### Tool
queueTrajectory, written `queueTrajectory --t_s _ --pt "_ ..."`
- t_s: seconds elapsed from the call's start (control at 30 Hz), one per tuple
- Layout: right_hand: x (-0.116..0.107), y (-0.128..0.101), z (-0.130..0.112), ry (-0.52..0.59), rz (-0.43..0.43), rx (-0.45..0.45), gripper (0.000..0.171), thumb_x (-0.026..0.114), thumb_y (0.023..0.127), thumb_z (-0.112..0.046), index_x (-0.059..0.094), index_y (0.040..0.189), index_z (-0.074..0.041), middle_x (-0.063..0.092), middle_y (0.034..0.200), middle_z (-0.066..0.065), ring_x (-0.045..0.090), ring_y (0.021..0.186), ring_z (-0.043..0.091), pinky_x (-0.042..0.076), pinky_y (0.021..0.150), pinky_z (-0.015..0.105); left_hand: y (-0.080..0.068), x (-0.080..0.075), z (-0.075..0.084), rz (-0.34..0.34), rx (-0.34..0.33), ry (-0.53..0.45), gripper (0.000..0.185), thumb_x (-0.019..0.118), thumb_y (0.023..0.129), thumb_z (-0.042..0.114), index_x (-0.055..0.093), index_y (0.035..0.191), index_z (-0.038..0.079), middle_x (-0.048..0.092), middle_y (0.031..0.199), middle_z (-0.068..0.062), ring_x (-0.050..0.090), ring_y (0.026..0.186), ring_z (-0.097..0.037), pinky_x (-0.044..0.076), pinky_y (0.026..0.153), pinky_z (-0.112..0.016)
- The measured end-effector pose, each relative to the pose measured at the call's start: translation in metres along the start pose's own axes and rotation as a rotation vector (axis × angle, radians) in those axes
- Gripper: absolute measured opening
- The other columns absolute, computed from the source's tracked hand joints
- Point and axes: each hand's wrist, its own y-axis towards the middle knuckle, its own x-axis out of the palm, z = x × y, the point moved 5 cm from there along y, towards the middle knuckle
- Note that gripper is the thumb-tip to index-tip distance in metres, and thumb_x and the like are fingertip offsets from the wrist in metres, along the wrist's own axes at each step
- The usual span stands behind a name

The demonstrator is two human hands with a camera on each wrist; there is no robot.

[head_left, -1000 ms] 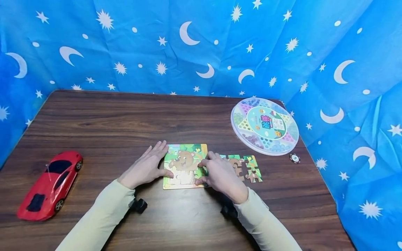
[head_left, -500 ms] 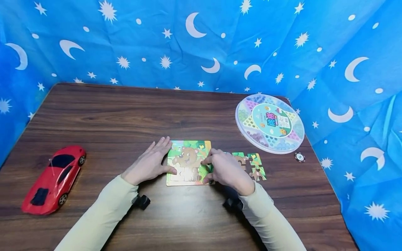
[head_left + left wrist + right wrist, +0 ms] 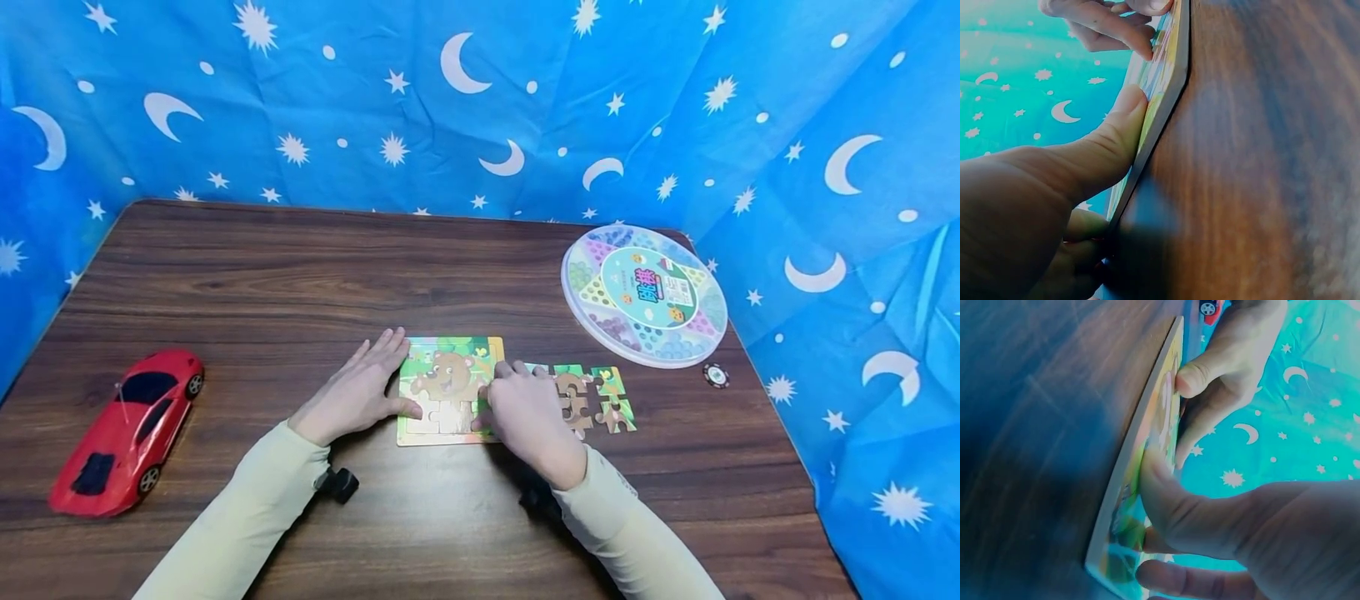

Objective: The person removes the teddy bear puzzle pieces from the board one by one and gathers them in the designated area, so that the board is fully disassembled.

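A jigsaw puzzle board [image 3: 452, 440] with a bear picture lies on the table in front of me. My left hand [image 3: 351, 390] rests at its left side, fingers stretched along the edge and thumb on the lower left of the picture. Over the lower right part, my right hand [image 3: 528, 417] has bent fingers and touches the picture. In the right wrist view, its thumb [image 3: 1163, 487] and fingertips stand apart on a green part of the puzzle; I cannot tell whether they pinch a piece. Several loose puzzle pieces [image 3: 617, 413] lie right of the right hand.
A round Chinese checkers box [image 3: 645, 296] lies at the back right of the wooden table [image 3: 300, 275], with a small dark chip [image 3: 716, 376] near its rim. On the left stands a red toy car [image 3: 127, 433]. A blue moon-and-star cloth [image 3: 375, 92] hangs behind.
The head view has shifted slightly. My right hand has turned and moved slightly left, its fingers drawn in over the board's lower right. The left hand stays at the left edge.
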Motion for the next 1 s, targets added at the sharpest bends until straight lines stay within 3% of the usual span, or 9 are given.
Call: queueTrajectory --t_s 0.1,0.23,0.37,0.47,0.67,1.0 --pt "0.000 -0.001 -0.005 0.032 -0.020 -0.040 0.028 0.083 0.074 -0.038 0.075 0.093 -0.020 0.057 0.092 0.002 0.054 0.084 0.023 0.046 0.064 0.038 -0.001 0.002 -0.001 -0.013 0.016 0.014 0.107 0.074 0.077 0.055 0.025 0.150 -0.007 0.015 0.158 -0.023 0.010 0.147 -0.035 0.010 0.118 -0.052" --pt "-0.001 0.001 -0.016 0.159 -0.011 -0.144 0.045 0.085 0.072 -0.022 0.070 0.114 -0.014 0.053 0.097 0.001 0.052 0.085 0.019 0.048 0.065 0.033 -0.004 0.005 0.000 -0.044 0.040 0.043 0.118 0.073 0.072 0.064 0.020 0.151 -0.008 0.011 0.158 -0.024 0.007 0.147 -0.035 0.010 0.118 -0.052" --pt "0.005 0.003 -0.030 0.325 -0.025 -0.226 0.041 0.078 0.081 -0.018 0.067 0.119 -0.009 0.051 0.095 0.000 0.051 0.078 0.011 0.048 0.063 0.025 -0.006 0.007 0.001 -0.060 0.058 0.077 0.136 0.074 0.060 0.074 0.016 0.151 -0.010 0.008 0.158 -0.025 0.005 0.147 -0.036 0.009 0.118 -0.051" --pt "0.013 0.006 -0.040 0.390 -0.051 -0.239 0.043 0.074 0.086 -0.025 0.063 0.123 -0.005 0.051 0.096 0.000 0.052 0.077 0.009 0.050 0.068 0.024 -0.008 0.007 0.002 -0.060 0.068 0.099 0.143 0.074 0.055 0.077 0.014 0.150 -0.011 0.007 0.158 -0.027 0.004 0.147 -0.036 0.008 0.118 -0.052" --pt "0.017 0.010 -0.046 0.416 -0.038 -0.222 0.057 0.073 0.086 -0.034 0.059 0.130 -0.001 0.054 0.097 0.002 0.057 0.081 0.010 0.052 0.074 0.024 -0.010 0.007 0.003 -0.051 0.088 0.118 0.144 0.073 0.055 0.077 0.013 0.150 -0.012 0.005 0.158 -0.028 0.004 0.147 -0.038 0.008 0.118 -0.053" --pt "0.016 0.013 -0.045 0.415 -0.008 -0.177 0.049 0.076 0.083 -0.035 0.065 0.122 -0.007 0.055 0.095 0.002 0.057 0.076 0.010 0.051 0.067 0.027 -0.009 0.005 0.005 -0.035 0.104 0.161 0.144 0.072 0.054 0.078 0.014 0.150 -0.012 0.006 0.157 -0.029 0.005 0.146 -0.039 0.008 0.118 -0.052"
